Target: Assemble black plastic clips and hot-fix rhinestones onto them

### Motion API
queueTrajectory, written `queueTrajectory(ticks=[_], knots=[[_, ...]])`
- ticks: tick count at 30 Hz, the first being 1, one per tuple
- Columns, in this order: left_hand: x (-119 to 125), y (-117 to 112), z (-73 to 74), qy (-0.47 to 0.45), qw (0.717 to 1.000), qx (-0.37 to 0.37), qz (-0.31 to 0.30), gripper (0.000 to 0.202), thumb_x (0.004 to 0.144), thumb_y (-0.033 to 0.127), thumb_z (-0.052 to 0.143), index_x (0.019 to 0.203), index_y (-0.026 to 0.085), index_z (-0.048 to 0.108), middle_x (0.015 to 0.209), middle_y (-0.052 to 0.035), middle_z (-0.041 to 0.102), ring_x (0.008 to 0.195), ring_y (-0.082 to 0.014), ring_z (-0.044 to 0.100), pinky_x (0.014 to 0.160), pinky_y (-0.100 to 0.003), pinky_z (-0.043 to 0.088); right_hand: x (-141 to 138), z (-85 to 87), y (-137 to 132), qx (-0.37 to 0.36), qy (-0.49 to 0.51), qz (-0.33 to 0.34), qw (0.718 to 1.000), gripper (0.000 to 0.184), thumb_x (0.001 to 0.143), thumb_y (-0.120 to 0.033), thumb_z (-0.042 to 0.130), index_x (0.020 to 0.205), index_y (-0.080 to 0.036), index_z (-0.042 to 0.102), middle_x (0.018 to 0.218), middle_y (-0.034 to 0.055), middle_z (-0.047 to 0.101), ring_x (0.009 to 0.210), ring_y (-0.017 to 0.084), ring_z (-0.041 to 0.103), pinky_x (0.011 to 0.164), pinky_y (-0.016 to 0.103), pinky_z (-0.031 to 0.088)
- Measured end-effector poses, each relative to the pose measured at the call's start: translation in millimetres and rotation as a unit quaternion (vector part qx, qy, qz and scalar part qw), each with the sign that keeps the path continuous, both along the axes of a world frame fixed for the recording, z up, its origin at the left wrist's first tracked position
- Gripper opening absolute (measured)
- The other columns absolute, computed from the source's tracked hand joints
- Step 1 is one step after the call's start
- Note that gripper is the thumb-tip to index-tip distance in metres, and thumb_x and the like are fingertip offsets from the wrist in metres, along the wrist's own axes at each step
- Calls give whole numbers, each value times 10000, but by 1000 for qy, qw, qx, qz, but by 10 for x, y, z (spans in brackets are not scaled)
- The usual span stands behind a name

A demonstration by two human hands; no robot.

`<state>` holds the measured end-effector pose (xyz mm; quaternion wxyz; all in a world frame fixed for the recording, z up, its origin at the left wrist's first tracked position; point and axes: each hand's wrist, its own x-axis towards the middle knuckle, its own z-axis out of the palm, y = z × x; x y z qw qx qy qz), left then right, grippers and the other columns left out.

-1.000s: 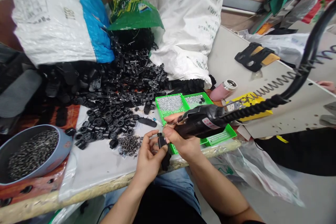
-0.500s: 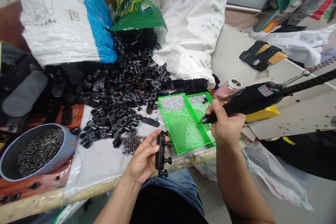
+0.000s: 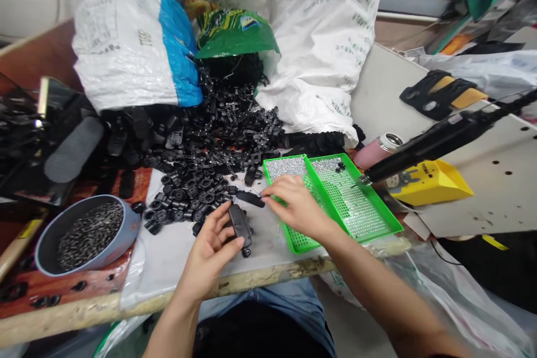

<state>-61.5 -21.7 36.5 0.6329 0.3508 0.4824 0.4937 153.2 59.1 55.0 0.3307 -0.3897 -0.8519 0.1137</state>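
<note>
My left hand [image 3: 216, 249] holds a black plastic part [image 3: 240, 224] with small round knobs along one side, thumb and fingers around its edges. My right hand [image 3: 296, 207] reaches over the left green tray, its fingertips pinched at the end of a flat black strip [image 3: 250, 198]. A thin metal shaft [image 3: 257, 192] lies by those fingertips; which of the two they grip, I cannot tell. The black electric screwdriver [image 3: 423, 145] hangs free at the right, its bit over the right green tray [image 3: 377, 210].
The left green tray [image 3: 300, 243] holds small silver pieces. Black round parts [image 3: 184, 198] and a larger heap of black parts [image 3: 235, 106] lie behind my hands. A blue bowl [image 3: 44, 260] of small metal pieces stands left. A pink flask [image 3: 377, 149] and yellow bin [image 3: 440, 184] stand right.
My right hand has let go of the electric screwdriver and moved left to the flat black strip. My left hand has shifted left and turned the knobbed part. The view has shifted a little.
</note>
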Motion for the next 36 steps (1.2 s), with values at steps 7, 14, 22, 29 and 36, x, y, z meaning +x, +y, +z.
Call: queueTrajectory(ticks=[7,14,22,29,36], knots=[[-196,-15,126,116,990,34,72,783,683,284,883,1382,284,532,1327,-90,574,906,-162,649,725,-253,596,-550,-245,374,-107,-153,27,982,275,958,-265,624,1205,-149,660,1151,129,713,1100,288,549,940,427,399],[-198,44,168,171,975,58,125,767,652,321,897,1346,257,576,1273,-96,623,925,-189,692,683,-254,623,-685,-257,436,-175,-13,49,983,276,887,-122,666,1163,-120,659,1072,123,729,984,228,649,883,390,526],[-113,67,183,252,948,116,155,719,698,369,871,1362,301,604,1241,-68,659,916,-198,716,672,-289,665,-551,23,-91,-120,233,88,961,187,889,-245,720,1075,-258,736,1114,72,748,1041,215,712,908,400,606],[-77,40,196,312,929,132,151,717,747,375,838,1411,310,577,1208,-72,680,918,-197,712,709,-300,666,-515,-35,-149,-248,311,50,916,288,875,-250,689,1160,-235,648,1080,74,723,852,167,724,755,327,619],[-63,110,126,137,979,83,130,668,762,344,807,1364,174,572,1103,-108,772,966,-208,737,830,-304,621,-357,-107,-310,-147,-130,28,980,56,830,-196,718,885,-193,710,849,69,704,927,287,629,828,472,492]])
